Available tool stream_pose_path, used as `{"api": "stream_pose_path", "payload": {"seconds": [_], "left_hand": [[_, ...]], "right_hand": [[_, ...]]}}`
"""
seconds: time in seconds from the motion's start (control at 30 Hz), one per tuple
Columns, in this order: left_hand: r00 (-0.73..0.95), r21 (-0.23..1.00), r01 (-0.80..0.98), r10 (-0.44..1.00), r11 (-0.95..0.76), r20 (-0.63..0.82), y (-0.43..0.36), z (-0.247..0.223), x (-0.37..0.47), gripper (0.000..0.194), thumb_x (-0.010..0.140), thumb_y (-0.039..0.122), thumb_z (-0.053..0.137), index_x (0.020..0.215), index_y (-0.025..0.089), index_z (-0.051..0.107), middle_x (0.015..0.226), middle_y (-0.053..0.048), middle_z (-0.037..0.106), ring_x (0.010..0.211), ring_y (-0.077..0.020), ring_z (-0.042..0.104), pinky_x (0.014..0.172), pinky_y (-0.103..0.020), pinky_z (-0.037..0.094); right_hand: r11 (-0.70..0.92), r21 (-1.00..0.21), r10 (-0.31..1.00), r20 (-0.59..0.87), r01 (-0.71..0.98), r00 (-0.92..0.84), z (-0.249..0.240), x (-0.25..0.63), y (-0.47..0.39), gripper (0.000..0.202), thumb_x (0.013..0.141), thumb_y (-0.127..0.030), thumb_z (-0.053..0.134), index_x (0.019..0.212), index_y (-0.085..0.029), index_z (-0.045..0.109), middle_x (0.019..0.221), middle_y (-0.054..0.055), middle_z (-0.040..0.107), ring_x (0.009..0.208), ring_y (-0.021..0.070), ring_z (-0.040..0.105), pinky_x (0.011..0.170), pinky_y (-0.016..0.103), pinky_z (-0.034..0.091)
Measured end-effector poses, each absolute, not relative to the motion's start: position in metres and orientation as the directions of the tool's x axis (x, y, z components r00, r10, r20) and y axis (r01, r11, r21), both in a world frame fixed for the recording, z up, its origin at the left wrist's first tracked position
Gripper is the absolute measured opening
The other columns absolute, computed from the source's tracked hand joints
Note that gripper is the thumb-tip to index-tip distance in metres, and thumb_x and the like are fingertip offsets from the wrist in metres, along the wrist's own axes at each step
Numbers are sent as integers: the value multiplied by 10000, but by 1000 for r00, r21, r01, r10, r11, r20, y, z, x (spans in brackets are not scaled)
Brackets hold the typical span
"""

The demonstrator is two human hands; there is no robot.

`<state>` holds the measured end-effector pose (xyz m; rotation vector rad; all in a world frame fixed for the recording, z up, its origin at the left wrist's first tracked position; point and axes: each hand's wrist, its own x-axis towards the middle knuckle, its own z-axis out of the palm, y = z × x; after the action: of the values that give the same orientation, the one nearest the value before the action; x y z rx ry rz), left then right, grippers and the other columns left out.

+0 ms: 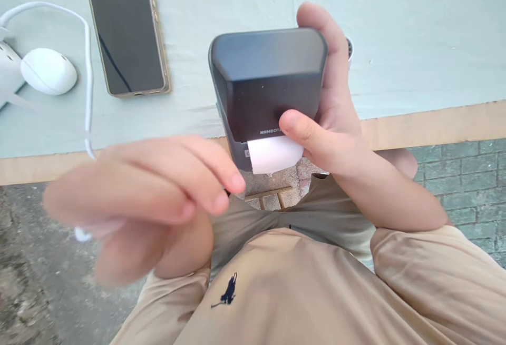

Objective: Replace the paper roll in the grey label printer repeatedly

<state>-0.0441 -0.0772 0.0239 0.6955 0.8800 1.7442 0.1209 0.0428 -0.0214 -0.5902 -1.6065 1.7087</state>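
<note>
My right hand (332, 108) grips a dark label printer (272, 92) marked NIIMBOT, holding it above the table's front edge. The thumb presses on its lid near the lettering, and the fingers wrap round its right side. A white paper label strip (274, 155) sticks out of the front slot. Left of the printer, my left hand (146, 192) is curled and smeared by motion, its fingertips close to the printer's lower left corner but apart from the strip. Something small and white (82, 235) shows at the left hand between thumb and fingers; its kind is unclear.
A phone (126, 29) lies on the pale table cover (415, 34). A white rounded device (49, 71) and a white cable (87, 71) are at the far left. A small round object (350, 50) is partly hidden behind my right hand. The table's edge (435, 121) runs across below.
</note>
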Motion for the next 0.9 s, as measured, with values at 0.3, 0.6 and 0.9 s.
{"api": "stream_pose_path", "payload": {"seconds": [0.3, 0.6, 0.9], "left_hand": [[-45, 551, -737, 842, -391, 538, -14, -31, -51, 297, 703, 1, 546, 680, 200, 327, 577, 74, 351, 489, -21, 412, 516, -137, 448], [-125, 674, -700, 970, -235, 208, -25, -13, -48, 424, 671, -29, 462, 661, 205, 109, 563, 51, 262, 488, -47, 340, 497, -159, 350], [-175, 670, -687, 959, -283, 224, -25, -16, -46, 510, 706, -10, 591, 619, 205, 137, 507, 63, 268, 450, -51, 364, 467, -175, 369]], "right_hand": [[-42, -959, 780, 144, -282, -609, -15, 117, 42, 793, 761, -355, 679, 1354, -235, 166, 930, -13, 534, 815, 56, 529, 809, 206, 518], [4, -988, 819, 93, -157, -567, -14, 119, 37, 727, 816, -365, 607, 1404, -277, 188, 1361, 4, 480, 1025, 90, 587, 1032, 264, 513], [18, -990, 814, 94, -137, -574, -15, 122, 40, 772, 801, -376, 637, 1413, -274, 178, 1450, -2, 399, 1171, 96, 559, 1160, 277, 466]]}}
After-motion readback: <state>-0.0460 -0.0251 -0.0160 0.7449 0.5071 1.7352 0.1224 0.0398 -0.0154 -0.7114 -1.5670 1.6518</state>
